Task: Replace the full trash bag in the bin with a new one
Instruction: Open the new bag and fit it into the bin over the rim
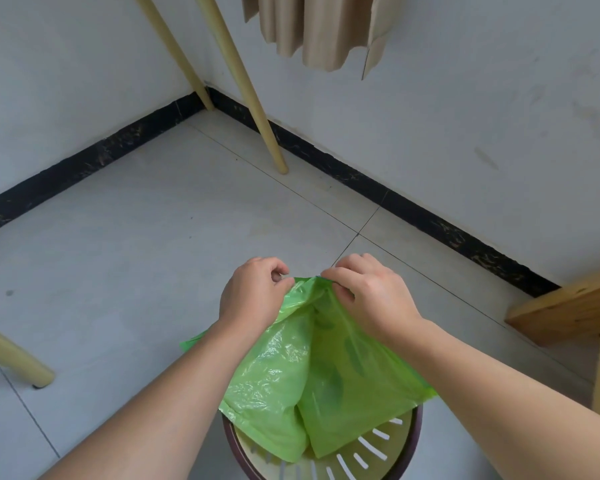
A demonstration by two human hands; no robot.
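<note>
A thin green trash bag (312,372) hangs above a round slotted bin (392,445) at the bottom centre. The bag's lower end dips inside the bin. My left hand (253,292) pinches the bag's top edge on the left. My right hand (368,292) pinches the same edge on the right, a little apart from the left. The bag's mouth shows a small gap between the two hands. The bin's inside is pale with white slots, its rim dark, and I see no other bag in it.
Pale wooden legs (250,88) lean down to the tiled floor near the corner. Another leg (11,358) stands at the left edge. A wooden piece of furniture (575,313) is at the right. Beige cloth (319,29) hangs at the top. A black skirting runs along both walls.
</note>
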